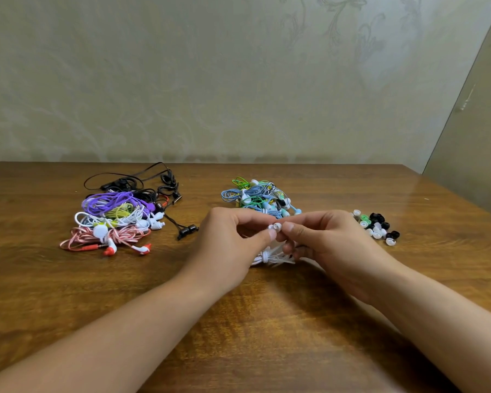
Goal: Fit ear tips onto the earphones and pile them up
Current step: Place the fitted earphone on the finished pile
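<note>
Left hand (233,239) and right hand (321,239) met fingertip to fingertip, both pinched on small white earbud with pale silicone ear tip (275,228). Coiled white cable (270,256) hung just under pinch. Judged best: steady bud, roll tip rim round nozzle, press until seated. Loose black, white, green tips (376,226) lay beyond right hand; finished coloured pile (116,219) well outside left hand.

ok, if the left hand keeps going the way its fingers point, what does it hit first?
The left hand points right, so it meets the white ear tip pinched at its fingertips, then the right hand directly opposite. Depth looks shared, though one view can't confirm.
</note>
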